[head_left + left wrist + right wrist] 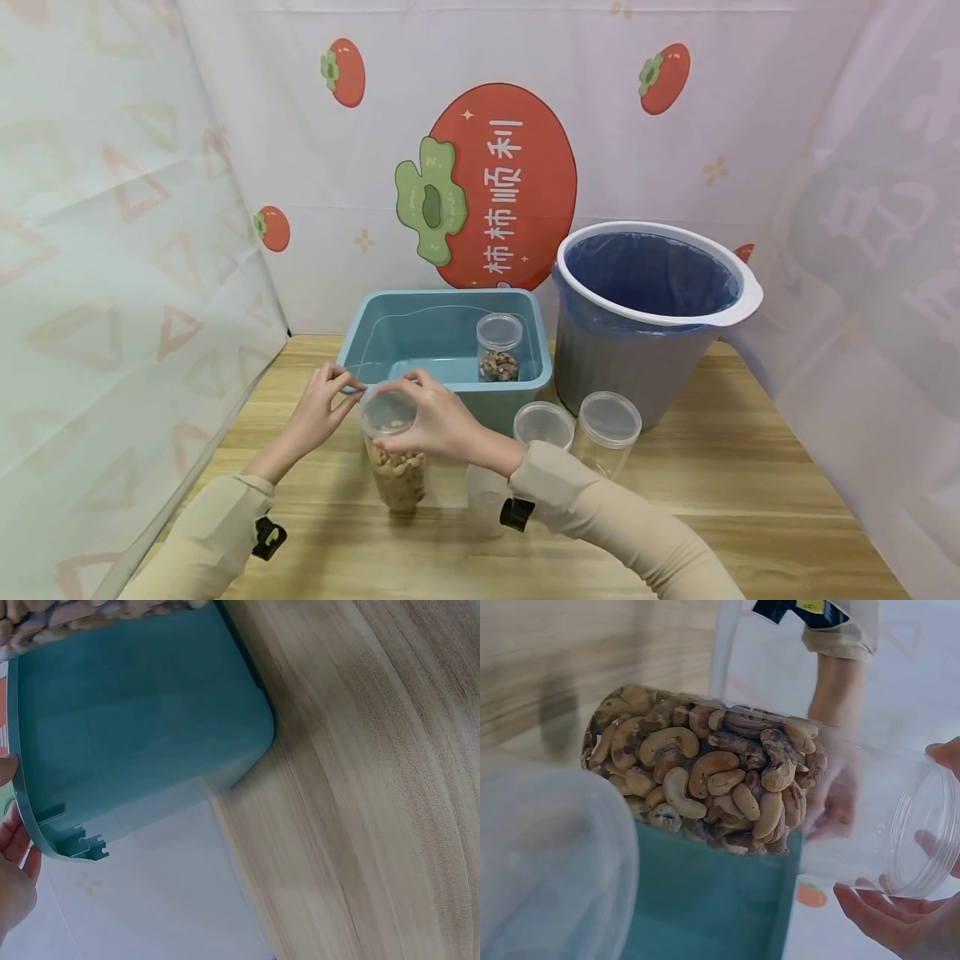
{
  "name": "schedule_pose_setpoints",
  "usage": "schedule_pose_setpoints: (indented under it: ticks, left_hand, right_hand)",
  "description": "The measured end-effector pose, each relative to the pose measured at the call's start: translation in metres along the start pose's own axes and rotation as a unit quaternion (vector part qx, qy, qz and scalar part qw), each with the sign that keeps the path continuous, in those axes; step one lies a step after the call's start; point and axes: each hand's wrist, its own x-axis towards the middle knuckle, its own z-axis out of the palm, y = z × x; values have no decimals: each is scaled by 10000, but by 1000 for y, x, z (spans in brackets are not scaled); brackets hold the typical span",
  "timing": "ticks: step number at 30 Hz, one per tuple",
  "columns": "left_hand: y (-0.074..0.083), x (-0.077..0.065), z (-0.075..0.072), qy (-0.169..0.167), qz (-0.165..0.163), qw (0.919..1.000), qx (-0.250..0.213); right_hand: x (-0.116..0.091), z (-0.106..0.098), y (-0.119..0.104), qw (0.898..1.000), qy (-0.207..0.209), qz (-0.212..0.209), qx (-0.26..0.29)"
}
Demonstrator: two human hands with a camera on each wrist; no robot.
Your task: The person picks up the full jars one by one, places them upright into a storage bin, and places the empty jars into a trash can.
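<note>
A tall clear jar (pixel 400 475) of cashew nuts (pixel 727 772) stands upright in the head view, in front of a blue tub (pixel 352 337). My right hand (pixel 442 417) grips its top, thumb and fingers on opposite sides of the lid (pixel 387 412). Bent fingers of my left hand (pixel 318 408) bring their tips right to the lid's left edge, near the tub's front corner. What lies between those tips does not show. The left wrist view has nuts (pixel 82 619) at its top edge.
Inside the tub sits a lidded jar of dark nuts (pixel 499 364). Two clear lidded jars, one left (pixel 543 423) and one right (pixel 609 421), stand beyond my right forearm. Another translucent container (pixel 486 498) is partly under that arm. A lined grey bin (pixel 626 367) stands behind, right.
</note>
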Motion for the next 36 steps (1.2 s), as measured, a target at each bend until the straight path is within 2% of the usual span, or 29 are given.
schedule_pose_setpoints:
  ticks: [6, 14, 27, 36]
  left_hand:
    - [0, 1, -1, -61, -57, 10000, 38]
    - [2, 1, 0, -10, -63, 10000, -25]
    - [3, 0, -1, 41, -34, 10000, -82]
    - [4, -1, -1, 45, -72, 9999, -103]
  right_hand:
    - [7, -18, -3, 9996, 125, 125, 205]
    - [20, -42, -9, 9990, 295, 304, 136]
    - [40, -83, -17, 9974, 217, 659, 179]
    - [53, -114, -20, 9949, 368, 901, 256]
